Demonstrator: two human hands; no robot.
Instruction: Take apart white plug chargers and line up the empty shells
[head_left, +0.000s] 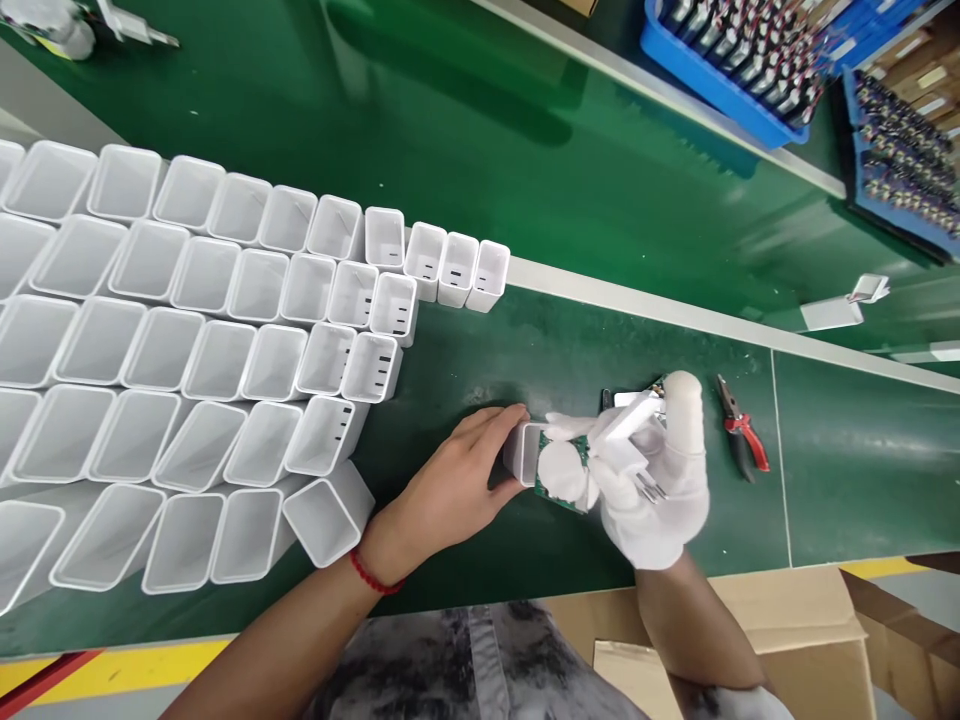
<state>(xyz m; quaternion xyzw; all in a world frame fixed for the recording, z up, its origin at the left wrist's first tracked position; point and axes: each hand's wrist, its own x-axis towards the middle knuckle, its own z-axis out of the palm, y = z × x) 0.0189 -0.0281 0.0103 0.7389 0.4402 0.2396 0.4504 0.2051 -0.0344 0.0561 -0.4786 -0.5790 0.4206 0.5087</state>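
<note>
My bare left hand (463, 478), with a red bracelet at the wrist, grips a white plastic housing (529, 452) whose open end faces right. A white glove covers my right hand (649, 490), which is closed around a green circuit board (556, 497) and a white plastic piece with metal prongs (628, 455). The board's edge is at the mouth of the housing; how far inside it reaches, I cannot tell. Gloved fingers hide much of the board. Just right of the glove, red-and-black pliers (742, 428) lie on the green bench.
Rows of open white housings (217, 360) fill the left side. At the upper right, a blue bin (727, 95) holds dark parts with wires, beside a blue tray (911, 190). A white plug piece (832, 313) lies behind the pale strip (645, 308). Cardboard (810, 640) sits below the bench edge.
</note>
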